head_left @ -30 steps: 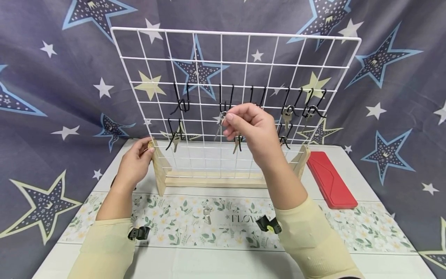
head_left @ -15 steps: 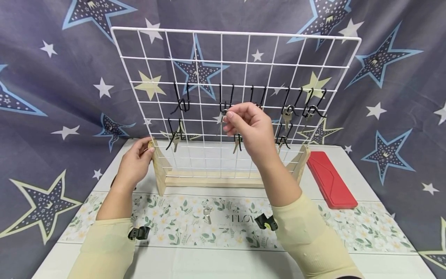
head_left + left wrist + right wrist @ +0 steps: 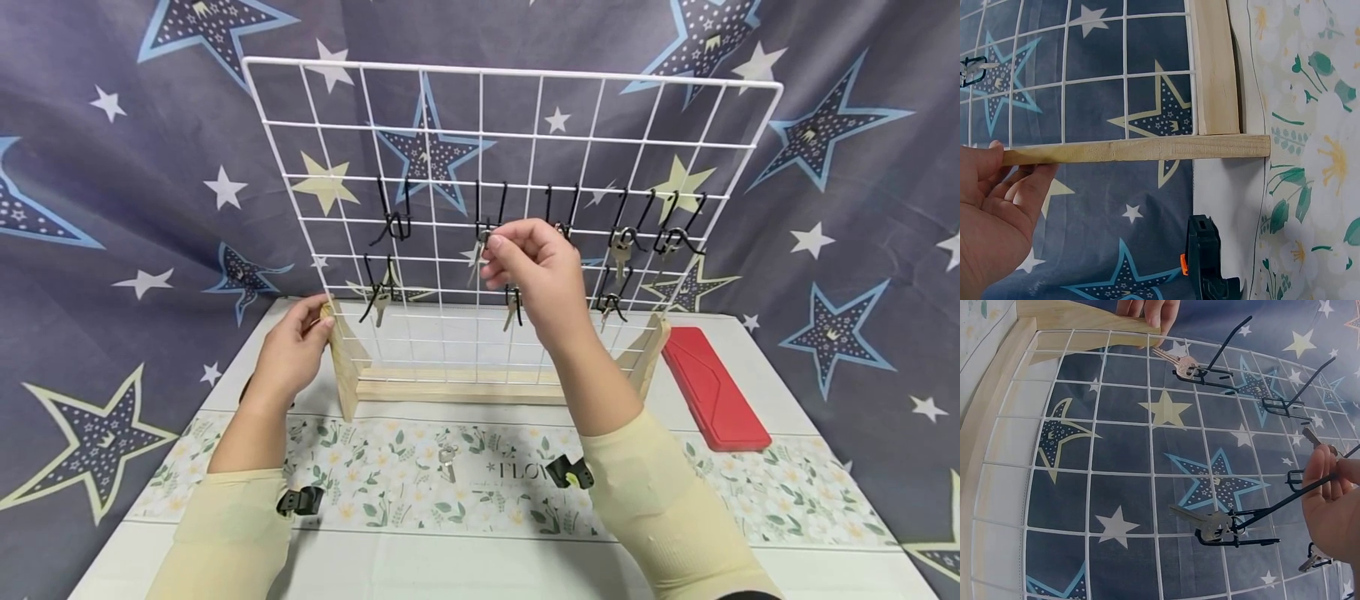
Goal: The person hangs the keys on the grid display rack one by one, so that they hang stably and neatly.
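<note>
A white wire grid rack (image 3: pixel 510 72) stands in a wooden base. My right hand (image 3: pixel 543 275) pinches a small silver key (image 3: pixel 477 257) by its ring end, right at a black hook (image 3: pixel 491 204) in the upper row. Fingertips partly cover that hook, so whether the ring is over it cannot be told. In the right wrist view the key (image 3: pixel 1317 440) sticks out past the fingers. My left hand (image 3: pixel 294 346) grips the top of the wooden side support (image 3: pixel 343 367); thumb and fingers pinch that support (image 3: pixel 1135 150) in the left wrist view.
Keys hang on other hooks, among them one lower-left key (image 3: pixel 380 308) and one upper-right key (image 3: pixel 621 250). The upper-left hook (image 3: pixel 395 221) shows no key. Another key (image 3: pixel 448 462) lies on the flowered strip. A red case (image 3: pixel 716 387) lies right of the rack.
My right hand has shifted slightly left and up with the key, bringing it against the hook. My left hand stays on the support. The rack has shifted very slightly right in view.
</note>
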The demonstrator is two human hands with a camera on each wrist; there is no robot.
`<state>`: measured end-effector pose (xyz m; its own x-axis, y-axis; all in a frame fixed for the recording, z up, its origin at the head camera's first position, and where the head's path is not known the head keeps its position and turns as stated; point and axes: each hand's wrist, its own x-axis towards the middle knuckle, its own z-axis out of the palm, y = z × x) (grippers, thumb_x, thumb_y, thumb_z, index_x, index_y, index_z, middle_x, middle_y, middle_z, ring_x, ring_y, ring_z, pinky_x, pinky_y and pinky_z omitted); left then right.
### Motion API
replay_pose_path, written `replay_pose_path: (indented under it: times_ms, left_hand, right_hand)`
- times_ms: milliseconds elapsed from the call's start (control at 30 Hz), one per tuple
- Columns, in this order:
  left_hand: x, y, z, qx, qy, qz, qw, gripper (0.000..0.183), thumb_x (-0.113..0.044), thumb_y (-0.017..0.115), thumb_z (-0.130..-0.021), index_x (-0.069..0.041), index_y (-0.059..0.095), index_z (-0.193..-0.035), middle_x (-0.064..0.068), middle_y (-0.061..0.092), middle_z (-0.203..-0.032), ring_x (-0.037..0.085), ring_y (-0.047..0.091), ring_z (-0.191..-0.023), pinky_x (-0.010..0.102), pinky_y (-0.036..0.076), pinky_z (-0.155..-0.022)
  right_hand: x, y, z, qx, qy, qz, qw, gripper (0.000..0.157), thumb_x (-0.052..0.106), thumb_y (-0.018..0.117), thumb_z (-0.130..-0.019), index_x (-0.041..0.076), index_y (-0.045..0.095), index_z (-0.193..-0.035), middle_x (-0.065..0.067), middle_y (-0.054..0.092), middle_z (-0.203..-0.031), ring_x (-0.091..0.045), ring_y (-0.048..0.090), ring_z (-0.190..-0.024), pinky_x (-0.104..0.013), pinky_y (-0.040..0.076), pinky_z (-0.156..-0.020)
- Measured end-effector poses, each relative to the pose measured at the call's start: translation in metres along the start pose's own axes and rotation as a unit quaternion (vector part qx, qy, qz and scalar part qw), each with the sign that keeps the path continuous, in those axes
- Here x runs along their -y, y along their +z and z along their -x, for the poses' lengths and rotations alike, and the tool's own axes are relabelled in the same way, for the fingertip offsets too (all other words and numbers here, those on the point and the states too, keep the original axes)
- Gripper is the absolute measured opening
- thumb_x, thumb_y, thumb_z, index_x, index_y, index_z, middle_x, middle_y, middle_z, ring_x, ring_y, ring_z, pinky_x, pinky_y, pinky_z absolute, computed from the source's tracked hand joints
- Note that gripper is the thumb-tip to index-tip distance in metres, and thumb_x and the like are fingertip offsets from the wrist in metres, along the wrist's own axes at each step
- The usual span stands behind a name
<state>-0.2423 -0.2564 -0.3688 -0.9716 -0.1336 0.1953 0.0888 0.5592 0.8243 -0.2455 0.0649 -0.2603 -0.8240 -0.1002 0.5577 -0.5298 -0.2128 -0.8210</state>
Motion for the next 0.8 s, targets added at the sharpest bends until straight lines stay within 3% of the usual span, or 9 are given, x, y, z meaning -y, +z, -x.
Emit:
replay_pose_path:
  times_ms: [800]
  left_hand:
    - [0.003,0.001,-0.003,0.004,-0.007,0.008,0.9999,0.048,-0.029,0.042,-0.106,-0.014,0.037,-0.151,0.016,0.046,-0.149,0.030,0.049,-0.133,0.042,0.046,-0.110]
  right_hand:
    - [-0.012,-0.005,-0.017,-0.022,0.044,0.037,0.998,0.013,0.012,0.066,-0.094,-0.001,0.063,-0.096,-0.011,0.068,-0.081,-0.021,0.068,-0.065,-0.034,0.062,-0.059]
